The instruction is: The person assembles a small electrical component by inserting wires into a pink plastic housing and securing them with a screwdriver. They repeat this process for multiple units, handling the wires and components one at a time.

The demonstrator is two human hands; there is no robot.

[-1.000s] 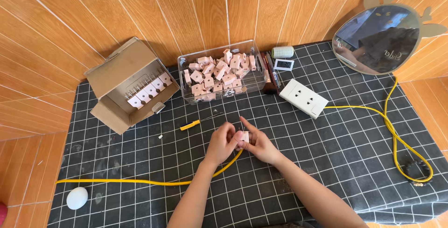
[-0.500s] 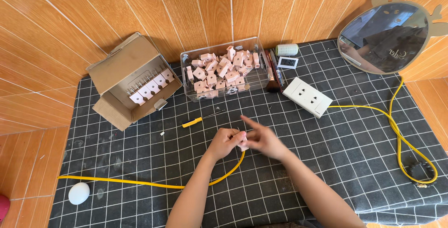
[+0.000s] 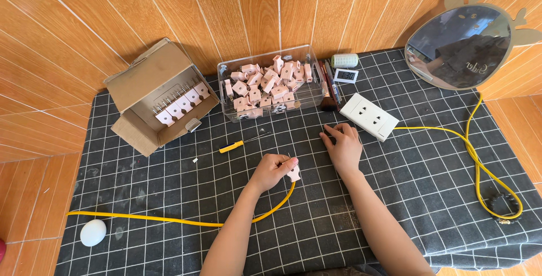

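My left hand (image 3: 272, 170) grips a small pink plug (image 3: 294, 173) at the end of a yellow cable (image 3: 169, 219) that runs left across the black grid mat (image 3: 418, 174). My right hand (image 3: 343, 147) rests open on the mat, fingers spread, just left of a white socket block (image 3: 370, 117). A yellow-handled screwdriver (image 3: 237, 144) lies on the mat above my left hand. Behind it stands a clear plastic box (image 3: 268, 84) holding several pink plugs.
An open cardboard box (image 3: 155, 98) with a row of plugs sits at the back left. A round mirror (image 3: 460, 44) leans at the back right. A second yellow cable (image 3: 480, 157) runs from the socket block. A white egg-shaped object (image 3: 92, 232) lies front left.
My right hand has let go of the plug and moved up and right toward the socket block. My left hand still holds the plug.
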